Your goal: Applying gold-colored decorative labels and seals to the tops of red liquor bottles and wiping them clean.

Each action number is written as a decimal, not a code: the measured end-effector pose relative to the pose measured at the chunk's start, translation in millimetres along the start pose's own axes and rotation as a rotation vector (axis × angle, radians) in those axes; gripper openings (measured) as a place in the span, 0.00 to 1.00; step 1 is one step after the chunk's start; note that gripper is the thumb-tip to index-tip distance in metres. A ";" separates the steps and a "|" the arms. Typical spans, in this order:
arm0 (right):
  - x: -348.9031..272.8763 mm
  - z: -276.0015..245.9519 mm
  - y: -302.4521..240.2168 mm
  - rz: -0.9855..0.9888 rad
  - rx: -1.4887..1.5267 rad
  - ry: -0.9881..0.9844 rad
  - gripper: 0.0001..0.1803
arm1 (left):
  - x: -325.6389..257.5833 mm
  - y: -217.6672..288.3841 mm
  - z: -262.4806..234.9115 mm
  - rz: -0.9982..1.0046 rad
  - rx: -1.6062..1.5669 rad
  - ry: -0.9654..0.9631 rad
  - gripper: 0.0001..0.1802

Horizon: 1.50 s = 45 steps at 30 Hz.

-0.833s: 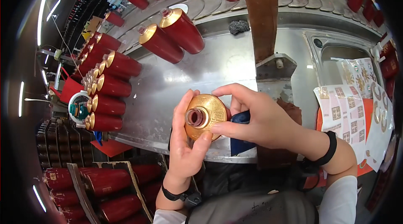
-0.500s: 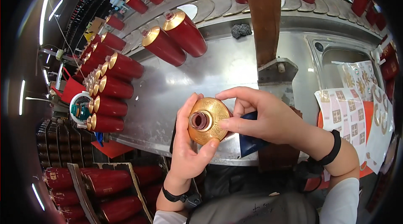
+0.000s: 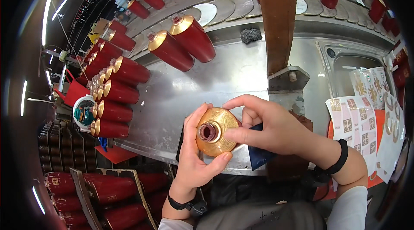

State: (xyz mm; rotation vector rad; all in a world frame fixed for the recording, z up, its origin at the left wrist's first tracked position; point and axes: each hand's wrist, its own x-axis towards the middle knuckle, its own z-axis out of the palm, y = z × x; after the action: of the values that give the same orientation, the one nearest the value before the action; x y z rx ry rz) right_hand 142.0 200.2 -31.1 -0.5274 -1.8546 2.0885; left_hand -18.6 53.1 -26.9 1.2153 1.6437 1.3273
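Note:
A dark red bottle with an embossed gold shoulder [image 3: 223,120] is between my hands, its open threaded neck turned up toward me. My left hand [image 3: 193,159] wraps the shoulder from the left, thumb along the near edge. From the right, my right hand [image 3: 269,124] pinches at it: the thumb presses on the gold beside the neck and the index finger reaches to the far edge. Most of the bottle's body is hidden below. Under my right hand lies a dark blue piece [image 3: 260,154], its kind unclear.
Two red bottles [image 3: 194,40] stand on the metal table [image 3: 168,96], with a row of others [image 3: 114,113] at left. A brown post [image 3: 276,18] rises ahead, near a dark scouring pad [image 3: 251,36]. Sticker sheets [image 3: 355,122] lie at right. A conveyor [image 3: 230,10] carries bottles behind.
Bottles on the conveyor's near lane have shifted right, those on the far lane left. The view has shifted slightly. Both hands keep nearly the same hold on the bottle.

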 end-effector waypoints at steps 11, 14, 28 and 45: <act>-4.5 3.5 -10.8 -0.052 -0.272 0.057 0.35 | 2.9 -2.0 0.8 0.021 -0.047 0.002 0.50; -4.1 4.0 -9.3 -0.067 -0.266 0.051 0.34 | 2.1 -1.8 -0.8 0.019 -0.027 -0.001 0.50; -8.5 2.4 -3.0 -0.064 -0.218 0.034 0.35 | 2.4 -3.1 -4.0 0.025 -0.016 -0.022 0.51; -10.2 -1.0 3.4 -0.096 -0.064 0.020 0.31 | 3.7 -1.4 -3.1 0.039 -0.014 -0.015 0.51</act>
State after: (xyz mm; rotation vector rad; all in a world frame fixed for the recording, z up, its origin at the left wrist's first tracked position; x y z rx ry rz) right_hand 151.6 196.0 -33.8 -0.4629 -1.9016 1.9619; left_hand -23.0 55.6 -27.3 1.2523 1.6056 1.3484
